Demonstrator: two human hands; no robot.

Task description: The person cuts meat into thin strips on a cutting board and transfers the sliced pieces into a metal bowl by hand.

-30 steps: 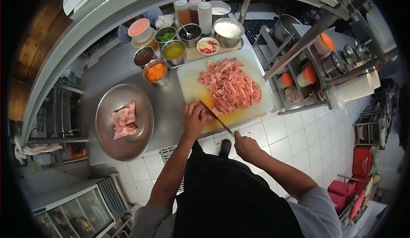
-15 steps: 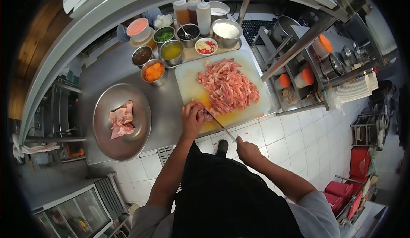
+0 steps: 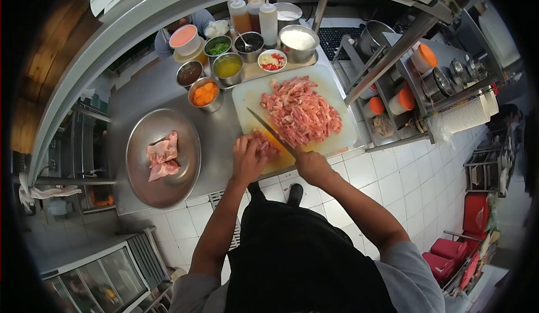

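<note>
A long kitchen knife [image 3: 269,128] is gripped by its handle in my right hand [image 3: 313,167], its blade slanting up and left over the cutting board [image 3: 247,101]. My left hand [image 3: 249,157], fingers curled, presses on a piece of raw meat [image 3: 266,145] at the board's near left edge. The blade lies just to the right of that piece. Beyond it a big heap of raw meat strips [image 3: 303,111] covers the middle of the board. To the left, an oval metal tray [image 3: 136,164] holds larger pieces of raw meat [image 3: 164,154].
Metal bowls of sliced carrot [image 3: 205,94], yellow liquid [image 3: 228,66] and chopped greens [image 3: 218,47] stand behind the board, beside a small bowl of red and pale bits [image 3: 272,60]. Squeeze bottles [image 3: 268,24] rise at the back. A metal post [image 3: 387,60] stands at right.
My right hand and the knife have moved up and forward, so the blade now reaches farther over the board. My left hand has shifted slightly left on the meat.
</note>
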